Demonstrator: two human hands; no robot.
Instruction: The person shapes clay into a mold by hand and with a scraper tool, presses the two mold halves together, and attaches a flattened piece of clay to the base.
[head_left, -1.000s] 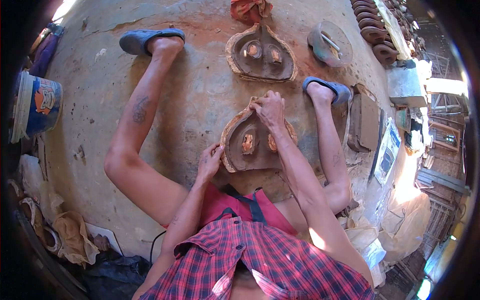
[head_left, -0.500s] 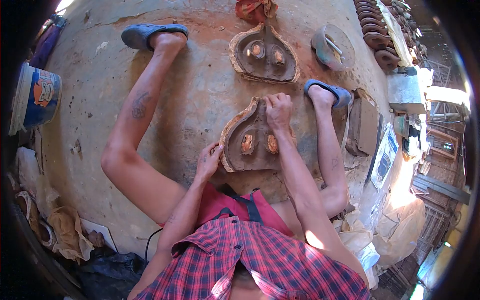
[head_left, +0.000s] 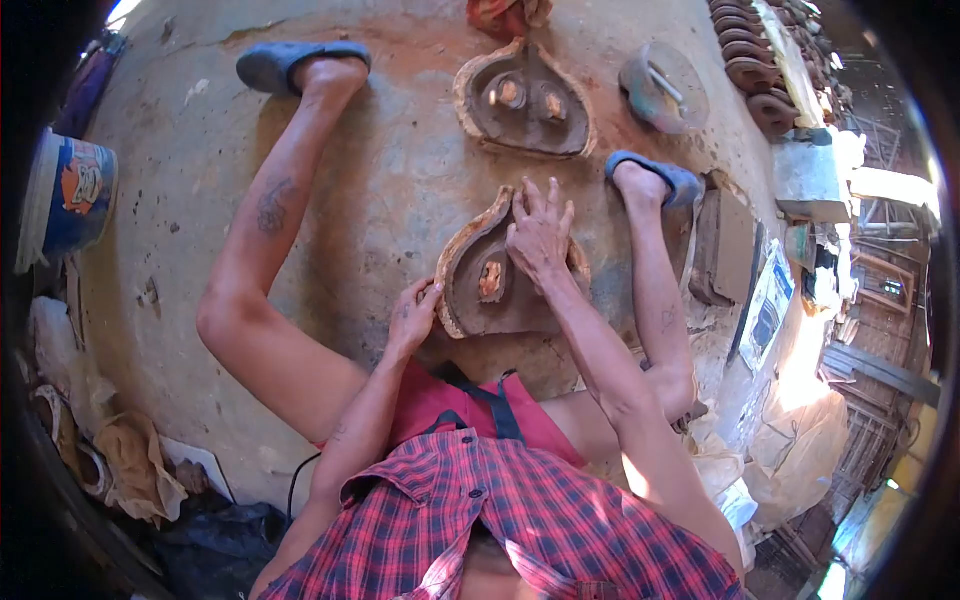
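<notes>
A teardrop-shaped mould (head_left: 470, 312) with a rough, pale rim and dark clay lining its inside lies on the floor between my legs. My left hand (head_left: 413, 312) grips its left rim, thumb on the edge. Over the right part of the mould lies my right hand (head_left: 541, 235), fingers spread, their tips near the pointed top. That hand hides one of the two orange raised pieces; the left piece (head_left: 491, 282) shows. Farther up the floor rests a second similar mould (head_left: 510, 130), clay-lined, with two orange raised pieces inside.
A round bowl (head_left: 660, 95) with a pale stick in it stands beyond my right foot. Brown clay blocks (head_left: 722, 240) lie right of that foot. A blue and white bucket (head_left: 75, 195) is at far left. Stacked brown curved pieces (head_left: 745, 45) line the upper right.
My right hand has gone from bent fingers pressed at the mould's upper rim to spread fingers over its right part. My left hand stays at the left rim.
</notes>
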